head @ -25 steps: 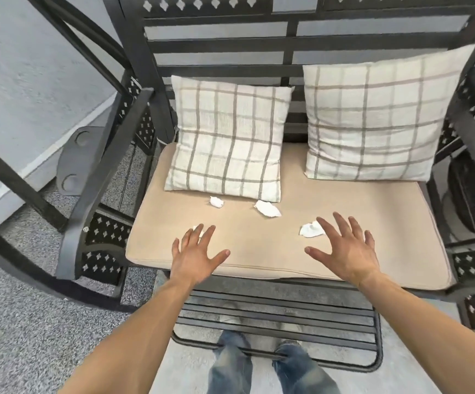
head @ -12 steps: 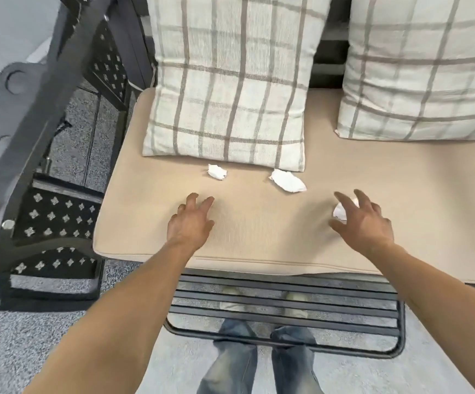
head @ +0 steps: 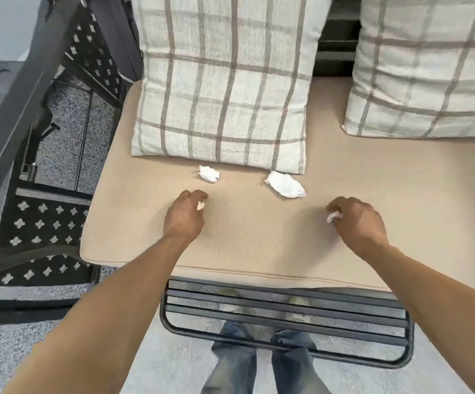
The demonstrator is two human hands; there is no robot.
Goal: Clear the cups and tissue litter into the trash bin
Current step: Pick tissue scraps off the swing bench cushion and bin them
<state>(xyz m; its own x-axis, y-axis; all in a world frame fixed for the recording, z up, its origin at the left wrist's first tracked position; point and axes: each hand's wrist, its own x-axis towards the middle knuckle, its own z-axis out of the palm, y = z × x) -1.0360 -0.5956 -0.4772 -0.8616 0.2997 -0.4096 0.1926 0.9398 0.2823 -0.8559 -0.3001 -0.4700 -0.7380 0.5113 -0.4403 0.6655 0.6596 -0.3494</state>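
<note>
Both hands rest low on a tan seat cushion (head: pixel 259 243), fingers curled inward. The left hand (head: pixel 183 216) is closed around a white tissue scrap (head: pixel 200 205); only a small corner of it pokes out between thumb and fingers, the rest is hidden in the palm. The right hand (head: pixel 357 220) is likewise clamped on a crumpled wad (head: pixel 333 216), of which only a bit peeks out at the fingertips, so its full shape cannot be made out.

Two more tissues lie loose on the cushion, beyond the hands. The small tissue (head: pixel 209 174) sits just in front of the left pillow (head: pixel 225 81), apart from the left hand. The big tissue (head: pixel 285 184) lies near that pillow's right lower corner, seemingly touching it, between the two hands and farther back.

The left pillow leans upright against the dark backrest (head: pixel 336 38); its top is cut off by the frame edge. The right pillow (head: pixel 426 66) is cut off at the top and right. The metal armrest (head: pixel 17 115) on the left runs out of view, and the lattice panel (head: pixel 46 223) beneath it is partly blocked by the left forearm. A slatted footrest (head: pixel 287 314) lies below the cushion's front edge; through it show blurred shoes and jeans legs (head: pixel 259 362). No cups or bin are in view.
</note>
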